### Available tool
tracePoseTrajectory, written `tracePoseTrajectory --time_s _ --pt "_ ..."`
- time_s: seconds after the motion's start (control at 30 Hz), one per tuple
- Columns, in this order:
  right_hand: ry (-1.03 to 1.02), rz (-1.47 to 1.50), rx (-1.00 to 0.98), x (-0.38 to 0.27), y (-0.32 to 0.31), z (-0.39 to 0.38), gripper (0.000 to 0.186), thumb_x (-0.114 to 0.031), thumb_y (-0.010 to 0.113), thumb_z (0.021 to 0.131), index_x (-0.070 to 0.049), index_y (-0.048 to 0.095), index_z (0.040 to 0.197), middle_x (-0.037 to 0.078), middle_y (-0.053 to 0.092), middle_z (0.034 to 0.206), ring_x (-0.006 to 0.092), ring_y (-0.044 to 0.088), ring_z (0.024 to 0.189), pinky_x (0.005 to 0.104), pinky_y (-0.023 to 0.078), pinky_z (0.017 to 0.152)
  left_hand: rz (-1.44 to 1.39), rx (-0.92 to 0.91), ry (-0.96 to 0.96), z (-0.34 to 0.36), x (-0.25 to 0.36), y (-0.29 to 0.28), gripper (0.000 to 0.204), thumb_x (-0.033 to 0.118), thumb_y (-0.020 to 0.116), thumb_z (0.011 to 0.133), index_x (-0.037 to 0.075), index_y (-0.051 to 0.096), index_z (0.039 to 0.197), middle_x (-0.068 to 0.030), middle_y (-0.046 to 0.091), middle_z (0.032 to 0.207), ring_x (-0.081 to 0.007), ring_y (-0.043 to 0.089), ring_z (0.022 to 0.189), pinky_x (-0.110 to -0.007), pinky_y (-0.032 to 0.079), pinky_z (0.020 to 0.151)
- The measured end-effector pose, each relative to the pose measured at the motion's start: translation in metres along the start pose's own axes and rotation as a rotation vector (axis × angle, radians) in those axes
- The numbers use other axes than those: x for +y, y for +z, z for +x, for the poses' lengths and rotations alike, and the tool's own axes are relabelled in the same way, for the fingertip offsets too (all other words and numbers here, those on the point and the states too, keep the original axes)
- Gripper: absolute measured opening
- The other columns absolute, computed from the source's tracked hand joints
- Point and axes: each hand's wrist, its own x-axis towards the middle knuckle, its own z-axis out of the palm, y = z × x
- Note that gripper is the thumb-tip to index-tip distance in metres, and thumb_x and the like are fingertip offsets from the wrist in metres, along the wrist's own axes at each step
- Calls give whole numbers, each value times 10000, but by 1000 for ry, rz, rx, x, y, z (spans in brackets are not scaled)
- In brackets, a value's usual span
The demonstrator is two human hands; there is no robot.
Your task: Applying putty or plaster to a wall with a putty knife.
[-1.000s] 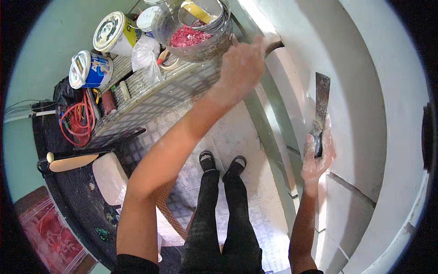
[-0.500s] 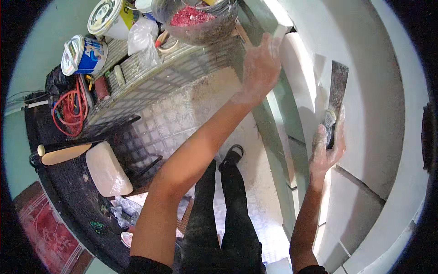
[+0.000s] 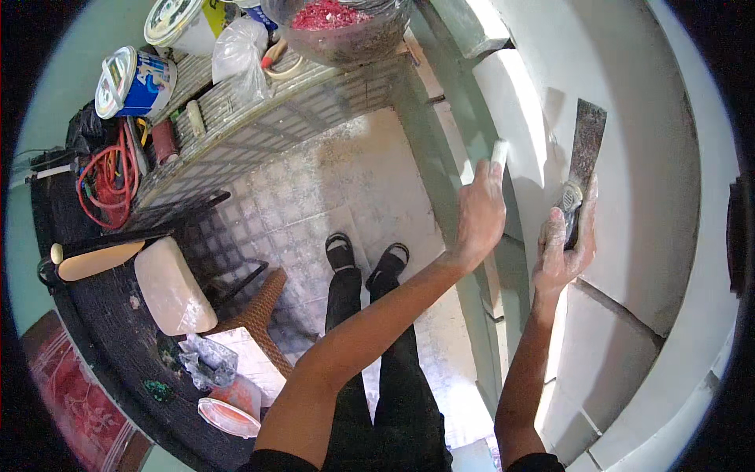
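Right hand (image 3: 560, 250) (closed) — scraper (image 3: 583, 161)

Dull, stained metal scraper blade (image 3: 586, 141) against a smooth matt white wall (image 3: 653, 181).

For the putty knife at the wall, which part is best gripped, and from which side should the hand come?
Best by the dark handle of the putty knife, as the right hand has it now. The flat blade points up along the white wall and the handle hangs below it, so coming from beneath, on the side away from the wall, probably keeps the fingers off the blade.
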Motion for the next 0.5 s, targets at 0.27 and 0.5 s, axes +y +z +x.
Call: tracePoseTrajectory --time_s 0.27,0.5 --pt "-39 -39 27 0 1 8 533 -84 584 921 84 440 1406 -13 505 720 47 385 549 217 296 480 418 -28 366 -38 -49 13 441 241 508 966 1 418 1325 -242 599 671 -455 601 606 -525 482 517" --pt "72 29 -117 -13 -7 6 510 -72 573 917 121 446 1372 277 607 1242 264 596 1092 365 442 953 744 -61 210 -161 -156 -163 470 93 505 884 116 482 1353 -235 632 1011 -418 645 801 -515 511 692"
